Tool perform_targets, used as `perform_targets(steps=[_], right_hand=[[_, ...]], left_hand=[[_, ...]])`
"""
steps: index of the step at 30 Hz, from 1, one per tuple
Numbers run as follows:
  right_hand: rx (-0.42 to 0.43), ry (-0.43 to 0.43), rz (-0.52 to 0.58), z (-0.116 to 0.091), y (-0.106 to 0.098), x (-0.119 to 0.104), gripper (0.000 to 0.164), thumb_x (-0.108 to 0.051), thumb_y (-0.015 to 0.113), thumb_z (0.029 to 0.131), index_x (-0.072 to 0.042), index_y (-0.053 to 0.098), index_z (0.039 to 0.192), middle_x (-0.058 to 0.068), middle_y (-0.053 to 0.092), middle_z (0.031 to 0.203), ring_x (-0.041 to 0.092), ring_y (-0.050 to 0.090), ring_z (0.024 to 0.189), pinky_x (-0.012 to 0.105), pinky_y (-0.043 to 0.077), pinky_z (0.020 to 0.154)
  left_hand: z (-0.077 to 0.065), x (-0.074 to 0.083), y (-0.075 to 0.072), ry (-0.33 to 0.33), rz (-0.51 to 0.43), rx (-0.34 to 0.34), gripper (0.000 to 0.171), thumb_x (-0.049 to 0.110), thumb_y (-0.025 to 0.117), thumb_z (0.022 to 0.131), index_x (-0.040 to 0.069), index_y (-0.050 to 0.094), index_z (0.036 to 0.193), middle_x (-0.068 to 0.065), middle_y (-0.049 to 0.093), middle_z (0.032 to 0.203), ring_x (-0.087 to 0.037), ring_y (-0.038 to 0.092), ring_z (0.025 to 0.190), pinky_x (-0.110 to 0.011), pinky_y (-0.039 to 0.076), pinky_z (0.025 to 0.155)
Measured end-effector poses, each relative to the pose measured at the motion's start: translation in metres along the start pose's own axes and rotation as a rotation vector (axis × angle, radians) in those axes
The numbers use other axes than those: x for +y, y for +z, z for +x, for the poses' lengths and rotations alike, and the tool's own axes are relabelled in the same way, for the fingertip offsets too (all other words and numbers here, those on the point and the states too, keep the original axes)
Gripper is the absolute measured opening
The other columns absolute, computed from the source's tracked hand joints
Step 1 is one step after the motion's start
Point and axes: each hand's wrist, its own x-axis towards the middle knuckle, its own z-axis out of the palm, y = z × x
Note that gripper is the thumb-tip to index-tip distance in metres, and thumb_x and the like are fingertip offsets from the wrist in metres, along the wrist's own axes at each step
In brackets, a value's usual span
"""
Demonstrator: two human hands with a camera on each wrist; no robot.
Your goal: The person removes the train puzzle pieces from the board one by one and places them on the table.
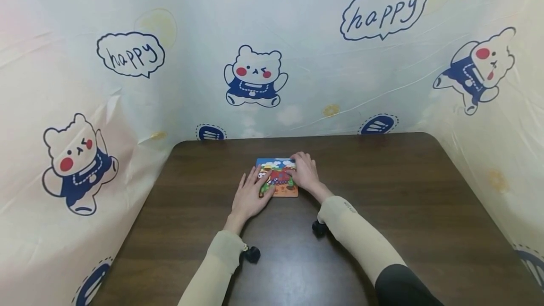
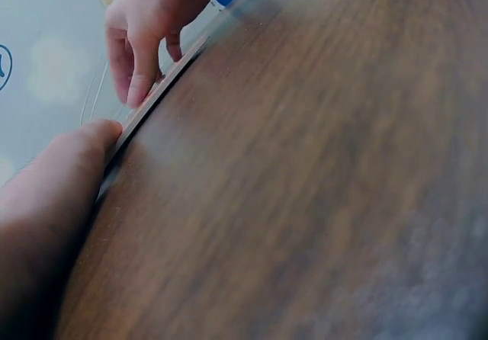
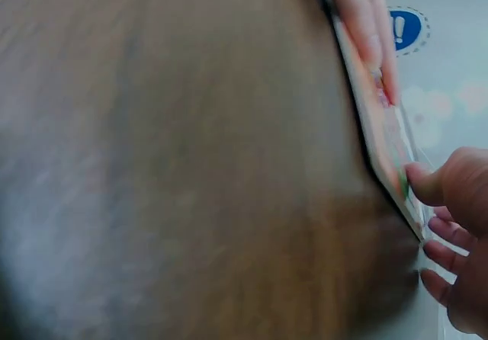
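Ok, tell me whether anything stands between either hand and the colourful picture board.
Nothing visible does: the left hand rests on the left part of the picture board, and the right hand touches its right side.

In the head view, a soft and fairly even light is falling on the pale cloth (image 1: 297,18), and some thin folds are catching shiny lines. The brown table (image 1: 382,178) is looking darker, but near the bottom centre it is giving back a whitish glare. Dark shadows are lying beside both sleeves (image 1: 357,230). In the left wrist view, the wood grain is appearing blurred, and the lower part of the left hand (image 2: 53,187) is sitting in dimness. In the right wrist view, the table is smearing strongly, with a pale sheen showing at the left.
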Motion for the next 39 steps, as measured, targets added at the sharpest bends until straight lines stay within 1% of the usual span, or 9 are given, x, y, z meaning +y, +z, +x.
perform_targets(steps=[4, 7, 9, 15, 22, 30, 35, 39], right_hand=[[0.032, -0.073, -0.057, -0.003, 0.000, 0.002, 0.046, -0.026, 0.079, 0.104, -0.001, 0.069, 0.141, 0.018, 0.067, 0.147, 0.036, 0.059, 0.136, 0.052, 0.051, 0.113], [0.028, -0.090, -0.046, -0.003, -0.001, 0.004, 0.048, -0.028, 0.080, 0.103, -0.001, 0.069, 0.141, 0.019, 0.067, 0.147, 0.036, 0.059, 0.135, 0.053, 0.050, 0.115], [0.011, -0.078, -0.027, -0.003, -0.002, 0.004, 0.051, -0.029, 0.081, 0.102, -0.001, 0.068, 0.143, 0.021, 0.064, 0.149, 0.037, 0.057, 0.137, 0.054, 0.049, 0.118], [-0.045, -0.008, 0.037, 0.000, -0.003, 0.004, 0.059, -0.030, 0.083, 0.100, -0.002, 0.063, 0.148, 0.025, 0.056, 0.153, 0.039, 0.052, 0.140, 0.054, 0.048, 0.119], [-0.068, 0.045, 0.045, 0.004, -0.003, 0.002, 0.062, -0.031, 0.085, 0.098, -0.001, 0.063, 0.147, 0.026, 0.056, 0.153, 0.041, 0.053, 0.139, 0.055, 0.048, 0.120], [-0.068, 0.089, 0.103, 0.007, -0.003, 0.000, 0.061, -0.027, 0.089, 0.095, 0.002, 0.064, 0.142, 0.028, 0.060, 0.147, 0.043, 0.054, 0.139, 0.057, 0.043, 0.124], [-0.068, 0.107, 0.135, 0.010, -0.003, 0.002, 0.058, -0.026, 0.090, 0.094, 0.002, 0.067, 0.138, 0.026, 0.061, 0.144, 0.042, 0.054, 0.138, 0.059, 0.042, 0.124], [-0.075, 0.115, 0.164, 0.010, -0.005, 0.002, 0.052, -0.025, 0.090, 0.094, 0.002, 0.070, 0.134, 0.025, 0.060, 0.144, 0.042, 0.053, 0.139, 0.056, 0.041, 0.126]], left_hand=[[0.001, 0.000, 0.000, 0.007, 0.000, 0.002, 0.072, 0.068, 0.049, 0.108, 0.031, 0.045, 0.170, -0.008, 0.025, 0.185, -0.030, 0.020, 0.174, -0.058, 0.012, 0.143], [0.002, -0.001, 0.001, 0.002, 0.004, -0.013, 0.073, 0.070, 0.047, 0.109, 0.032, 0.043, 0.171, -0.007, 0.023, 0.185, -0.030, 0.018, 0.174, -0.057, 0.011, 0.143], [0.001, -0.001, 0.000, -0.003, 0.008, -0.025, 0.073, 0.071, 0.046, 0.109, 0.033, 0.041, 0.171, -0.006, 0.022, 0.186, -0.029, 0.017, 0.175, -0.056, 0.010, 0.143], [0.001, 0.000, -0.001, 0.000, 0.014, -0.021, 0.072, 0.068, 0.049, 0.109, 0.033, 0.042, 0.171, -0.006, 0.024, 0.186, -0.031, 0.019, 0.174, -0.058, 0.011, 0.143], [0.002, 0.001, 0.000, -0.005, 0.029, -0.017, 0.071, 0.069, 0.048, 0.109, 0.034, 0.043, 0.170, -0.005, 0.023, 0.186, -0.030, 0.019, 0.174, -0.057, 0.011, 0.143], [0.001, 0.001, -0.001, -0.004, 0.034, -0.042, 0.071, 0.069, 0.047, 0.109, 0.033, 0.042, 0.171, -0.004, 0.022, 0.186, -0.030, 0.017, 0.175, -0.058, 0.009, 0.143], [0.002, 0.000, 0.001, 0.003, 0.035, -0.022, 0.071, 0.068, 0.049, 0.109, 0.032, 0.044, 0.170, -0.004, 0.023, 0.186, -0.031, 0.018, 0.174, -0.059, 0.011, 0.142], [0.003, -0.001, 0.002, 0.006, 0.032, -0.019, 0.071, 0.068, 0.048, 0.109, 0.032, 0.044, 0.170, -0.004, 0.023, 0.186, -0.031, 0.018, 0.174, -0.060, 0.011, 0.142]])
